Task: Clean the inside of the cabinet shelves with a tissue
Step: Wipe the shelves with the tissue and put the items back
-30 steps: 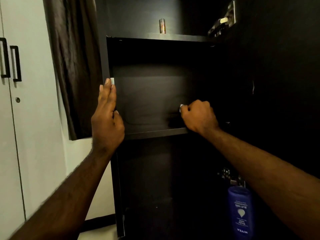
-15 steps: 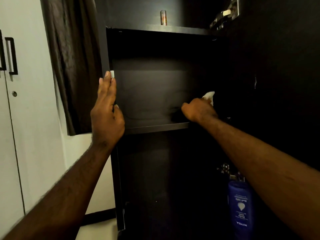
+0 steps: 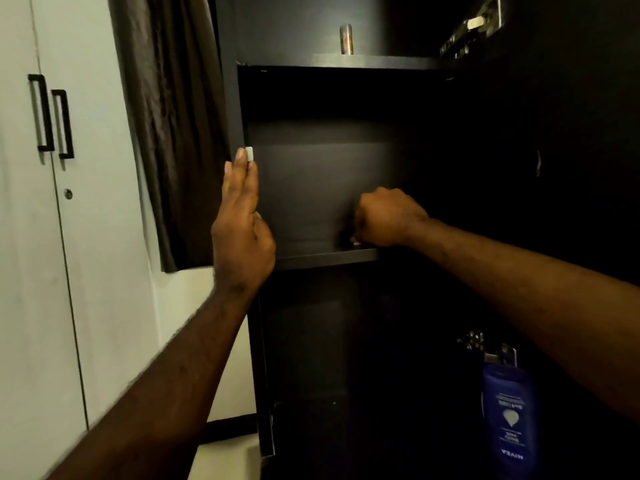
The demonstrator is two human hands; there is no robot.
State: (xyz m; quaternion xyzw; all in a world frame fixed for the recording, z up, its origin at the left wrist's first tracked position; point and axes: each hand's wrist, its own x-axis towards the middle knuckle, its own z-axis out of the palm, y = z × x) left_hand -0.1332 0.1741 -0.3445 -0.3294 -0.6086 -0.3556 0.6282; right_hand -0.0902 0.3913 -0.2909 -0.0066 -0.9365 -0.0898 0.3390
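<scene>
The right hand (image 3: 388, 220), fisted round the tissue (image 3: 355, 241), sits at the shelf (image 3: 322, 255) front edge, with only a white scrap showing. The left hand (image 3: 242, 230) lies flat, fingers straight, against the cabinet (image 3: 230, 81) side. I'd press firmly and sweep into the back corners.

Left hand (image 3: 242, 233) raised on an extended forearm, fingers straight, together, pointing up, back of hand to camera. Right hand (image 3: 389, 218) reaches in from the right, knuckles up, fingers curled into a fist round the tissue (image 3: 355, 241), only a pale scrap showing beneath
</scene>
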